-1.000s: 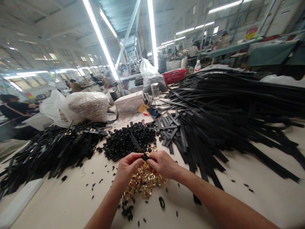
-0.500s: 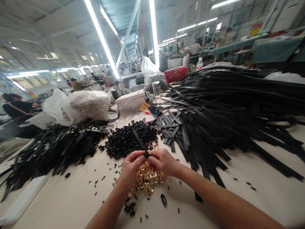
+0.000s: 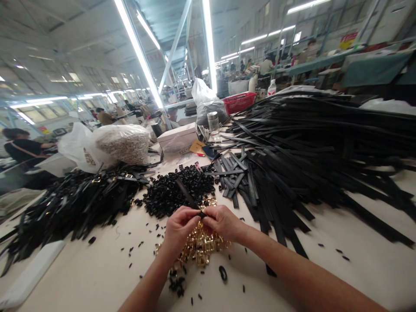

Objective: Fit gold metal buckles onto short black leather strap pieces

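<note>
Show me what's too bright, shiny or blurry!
In the head view, a lamp glares white; in that same head view, gold buckles glint, the held strap looks soft, and a far person looks hazy.

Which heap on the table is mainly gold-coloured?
The buckle heap, below left hand and right hand; the loop heap and strap heaps are mainly black.

Buckles point(image 3: 202, 253) look glossy metal, the strip point(image 3: 186, 193) matt.
</note>
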### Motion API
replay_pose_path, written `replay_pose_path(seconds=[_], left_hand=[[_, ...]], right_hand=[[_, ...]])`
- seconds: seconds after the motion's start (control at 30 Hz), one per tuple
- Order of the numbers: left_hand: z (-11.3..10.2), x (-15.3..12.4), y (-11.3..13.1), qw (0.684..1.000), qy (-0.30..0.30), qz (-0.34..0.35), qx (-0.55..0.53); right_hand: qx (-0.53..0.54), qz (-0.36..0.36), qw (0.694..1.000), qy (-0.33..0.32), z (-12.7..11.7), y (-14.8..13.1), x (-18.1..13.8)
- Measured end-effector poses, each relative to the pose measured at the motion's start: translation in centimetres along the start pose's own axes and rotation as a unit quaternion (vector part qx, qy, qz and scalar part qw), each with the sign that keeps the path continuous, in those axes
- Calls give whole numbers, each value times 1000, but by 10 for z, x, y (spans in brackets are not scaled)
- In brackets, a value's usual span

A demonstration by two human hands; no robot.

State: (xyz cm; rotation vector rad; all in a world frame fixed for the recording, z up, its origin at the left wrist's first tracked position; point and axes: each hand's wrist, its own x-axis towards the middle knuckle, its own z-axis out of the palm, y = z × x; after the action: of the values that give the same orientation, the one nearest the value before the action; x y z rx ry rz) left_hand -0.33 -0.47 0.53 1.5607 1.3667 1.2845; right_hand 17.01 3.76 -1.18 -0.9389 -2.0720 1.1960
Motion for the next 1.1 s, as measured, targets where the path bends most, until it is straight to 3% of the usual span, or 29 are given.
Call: replay_pose_path(seconds=[0.17, 0.3, 0.43, 0.6, 0.8, 0.9, 1.1], left_hand=[[3, -1, 4, 994, -21, 38, 98], [4, -1, 3, 994, -33, 36, 99], [4, -1, 2, 999, -13, 2, 32], [10, -3, 3, 992, -7, -94, -89], [14, -4, 2, 966, 6, -169, -197], [10, 0, -1, 941, 43, -203, -269], [3, 3, -5, 911, 70, -241, -327]], right_hand=[[-38, -7, 999, 26, 5, 4, 1], [-57, -28, 998, 22, 1, -3, -1], [-26, -39, 999, 3, -7, -13, -3], [36, 18, 998, 46, -7, -15, -3], [-22, 5, 995, 96, -4, -17, -3], [-65, -18, 991, 112, -4, -18, -3], [-99, -26, 989, 106, -3, -20, -4]])
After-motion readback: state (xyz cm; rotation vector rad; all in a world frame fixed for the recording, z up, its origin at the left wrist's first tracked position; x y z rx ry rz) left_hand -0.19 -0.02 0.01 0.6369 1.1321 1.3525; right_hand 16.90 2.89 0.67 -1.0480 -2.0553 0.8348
